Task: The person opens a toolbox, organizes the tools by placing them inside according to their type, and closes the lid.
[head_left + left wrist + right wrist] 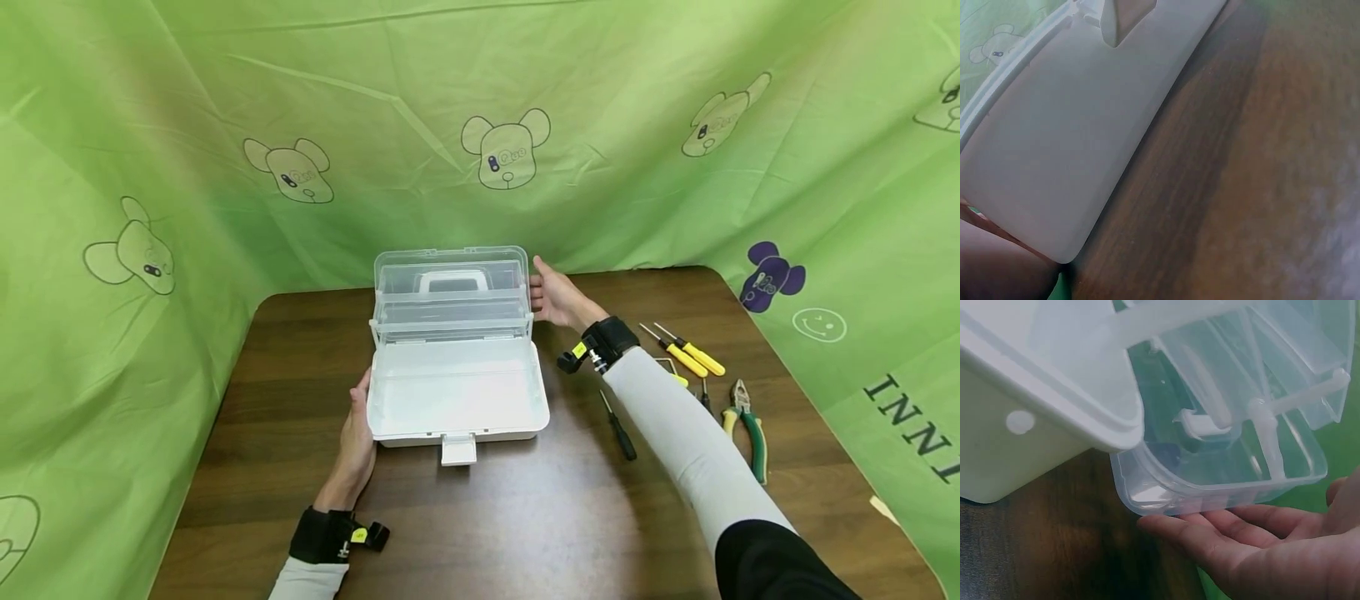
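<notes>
A white toolbox (459,387) stands in the middle of the table with its clear lid (450,260) tilted back. Clear tiered trays (452,310) are raised at the hinge side, and the white latch (458,450) sticks out in front. Along the box's left side lies my left hand (358,446), its fingers partly hidden by the wall; in the left wrist view only part of this hand (1004,265) shows at the box's corner. My right hand (558,298) is beside the lid's right edge. In the right wrist view its extended fingers (1210,534) touch the clear lid from outside.
Right of the box lies a dark-handled screwdriver (621,432). Farther right are yellow-handled screwdrivers (701,357) and green-and-yellow pliers (748,429), with other tools partly behind my right forearm. A green printed cloth (420,192) hangs around the wooden table (525,533).
</notes>
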`<state>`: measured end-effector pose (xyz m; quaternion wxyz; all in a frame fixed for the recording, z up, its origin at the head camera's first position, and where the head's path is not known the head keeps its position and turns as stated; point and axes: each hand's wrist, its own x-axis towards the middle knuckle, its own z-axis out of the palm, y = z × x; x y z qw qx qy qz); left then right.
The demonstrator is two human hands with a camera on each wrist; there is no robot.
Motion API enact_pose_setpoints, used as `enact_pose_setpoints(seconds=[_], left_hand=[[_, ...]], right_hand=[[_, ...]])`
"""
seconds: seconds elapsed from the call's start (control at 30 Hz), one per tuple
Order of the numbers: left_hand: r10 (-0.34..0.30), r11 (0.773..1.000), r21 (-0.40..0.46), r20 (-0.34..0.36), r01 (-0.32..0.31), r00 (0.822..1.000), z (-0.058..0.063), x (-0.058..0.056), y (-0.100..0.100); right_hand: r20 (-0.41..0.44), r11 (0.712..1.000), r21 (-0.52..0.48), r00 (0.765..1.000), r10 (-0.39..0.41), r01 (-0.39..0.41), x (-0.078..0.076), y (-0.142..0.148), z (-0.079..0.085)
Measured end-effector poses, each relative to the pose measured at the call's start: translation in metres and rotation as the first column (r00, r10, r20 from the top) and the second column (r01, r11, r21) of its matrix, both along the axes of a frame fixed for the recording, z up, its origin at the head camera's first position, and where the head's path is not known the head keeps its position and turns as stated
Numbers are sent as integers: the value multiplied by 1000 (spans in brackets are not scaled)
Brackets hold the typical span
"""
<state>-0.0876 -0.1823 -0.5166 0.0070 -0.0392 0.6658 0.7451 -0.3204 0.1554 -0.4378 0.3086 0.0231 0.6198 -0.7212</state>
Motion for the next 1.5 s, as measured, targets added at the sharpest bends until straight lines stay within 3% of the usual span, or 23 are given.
enact_pose_setpoints(seconds=[0.53, 1.03, 1.5], left_hand=[[-9, 1000, 16, 1, 9, 1000, -2, 2, 0], [4, 1000, 14, 0, -4, 1000, 0, -1, 1], [2, 1000, 9, 2, -2, 1000, 1, 0, -1]], right_hand=[[-22, 997, 79, 999, 27, -25, 16, -5, -21], [-49, 990, 137, 998, 35, -28, 20, -7, -19], [-92, 972, 223, 991, 96, -73, 23, 1, -22]])
